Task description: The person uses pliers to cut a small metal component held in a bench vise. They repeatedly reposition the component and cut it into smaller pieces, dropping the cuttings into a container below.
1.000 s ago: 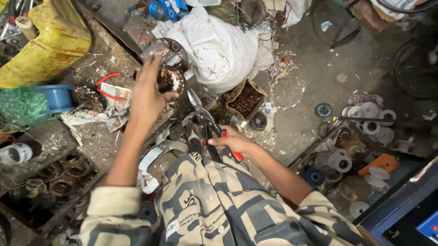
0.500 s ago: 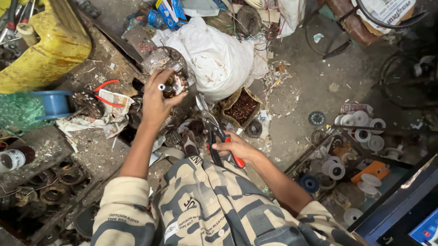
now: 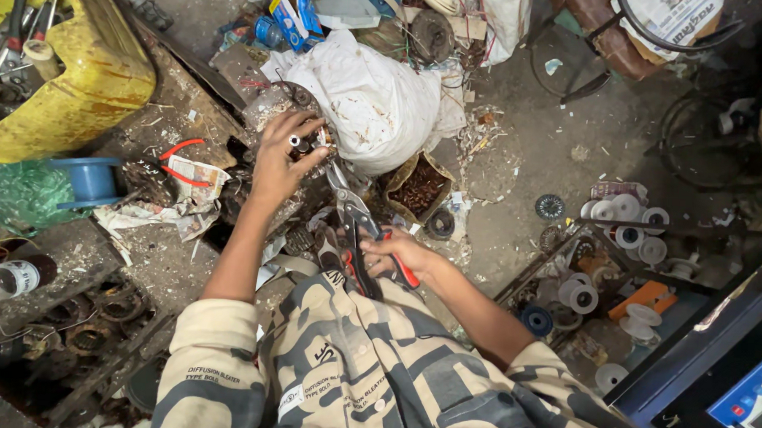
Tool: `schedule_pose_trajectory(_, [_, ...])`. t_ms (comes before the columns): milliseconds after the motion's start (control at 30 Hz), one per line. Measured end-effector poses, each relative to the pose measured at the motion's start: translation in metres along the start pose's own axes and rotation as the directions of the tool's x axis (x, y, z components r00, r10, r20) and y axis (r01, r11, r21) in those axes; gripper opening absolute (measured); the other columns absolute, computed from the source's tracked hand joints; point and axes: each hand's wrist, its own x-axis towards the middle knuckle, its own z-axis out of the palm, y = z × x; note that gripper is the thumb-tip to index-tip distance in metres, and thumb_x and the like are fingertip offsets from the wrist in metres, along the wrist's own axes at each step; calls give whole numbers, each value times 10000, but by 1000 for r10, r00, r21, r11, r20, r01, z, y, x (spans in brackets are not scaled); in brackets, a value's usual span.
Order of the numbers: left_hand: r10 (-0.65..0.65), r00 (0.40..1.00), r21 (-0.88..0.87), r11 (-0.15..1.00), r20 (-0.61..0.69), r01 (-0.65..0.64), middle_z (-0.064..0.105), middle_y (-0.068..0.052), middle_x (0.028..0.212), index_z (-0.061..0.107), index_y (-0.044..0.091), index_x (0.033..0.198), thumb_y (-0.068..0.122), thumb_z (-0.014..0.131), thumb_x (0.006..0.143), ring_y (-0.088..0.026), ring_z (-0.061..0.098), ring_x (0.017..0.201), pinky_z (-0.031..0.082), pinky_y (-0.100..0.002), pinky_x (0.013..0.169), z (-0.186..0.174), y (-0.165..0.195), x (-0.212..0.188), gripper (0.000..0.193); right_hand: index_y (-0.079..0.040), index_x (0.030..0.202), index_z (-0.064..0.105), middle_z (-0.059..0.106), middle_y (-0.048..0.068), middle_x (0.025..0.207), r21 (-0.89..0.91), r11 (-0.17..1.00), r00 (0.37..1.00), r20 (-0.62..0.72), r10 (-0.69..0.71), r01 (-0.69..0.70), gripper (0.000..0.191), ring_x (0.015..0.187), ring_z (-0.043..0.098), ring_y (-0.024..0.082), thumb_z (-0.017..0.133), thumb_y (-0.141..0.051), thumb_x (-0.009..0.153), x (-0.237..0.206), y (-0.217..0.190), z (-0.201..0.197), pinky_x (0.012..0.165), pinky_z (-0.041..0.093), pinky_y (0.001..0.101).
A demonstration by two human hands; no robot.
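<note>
The left hand (image 3: 280, 161) clamps its fingers over a round metal motor part (image 3: 303, 139) lying at eleven o'clock from the snips, against the white sack (image 3: 377, 96); it looks heavy, rigid and greasy, best held by its rim. The right hand (image 3: 401, 253) is clenched round the red-handled snips (image 3: 355, 221); their handles give the surest hold.

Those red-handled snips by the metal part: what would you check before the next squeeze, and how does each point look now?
1. Right hand grips the snips by the handles: ok.
2. Left hand steadies the metal part: ok.
3. Blade tips at the part: ok.
4. Left fingers away from the blades: not ok, close.
5. What sits between the blades: cannot tell.
</note>
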Motion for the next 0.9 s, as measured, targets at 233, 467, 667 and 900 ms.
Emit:
schedule_pose_trajectory(233, [-27, 1000, -16, 1000, 2, 27, 610, -80, 1478, 704, 174, 1336, 300, 808, 894, -352, 450, 1450, 331, -491, 1225, -6, -3, 5, 471, -49, 1621, 320, 622, 185, 1358, 285, 938, 963, 237, 131, -197, 669, 1206, 682, 327, 497, -342, 1046, 1, -29, -16, 964, 553, 463])
schedule_pose_trajectory(467, [-20, 999, 3, 1000, 28, 20, 605, -92, 1483, 706, 154, 1322, 317, 766, 940, -366, 436, 1461, 324, -499, 1227, -28, -9, 16, 420, 20, 1498, 523, 697, 158, 1199, -104, 975, 975, -128, 181, -195, 559, 1062, 702, 349, 572, -323, 1060, 41, -38, 4, 877, 586, 492])
schedule_pose_trajectory(667, [-19, 999, -45, 999, 31, 20, 604, -75, 1525, 712, 180, 1344, 249, 698, 1029, -347, 437, 1506, 327, -481, 1273, -52, -10, 29, 322, 19, 1454, 546, 724, 196, 1124, 190, 908, 928, 87, 362, -373, 535, 1006, 731, 303, 534, -351, 1068, 38, -83, 13, 815, 615, 454])
schedule_pose_trajectory(900, [25, 986, -53, 998, 165, -16, 517, -115, 1556, 615, 165, 1420, 95, 743, 794, -380, 370, 1503, 234, -516, 1273, -80, -10, 44, 643, -42, 1360, 577, 688, 142, 1069, 292, 873, 914, 241, 328, -390, 406, 988, 694, 291, 533, -328, 1075, 53, -91, 7, 888, 577, 448])
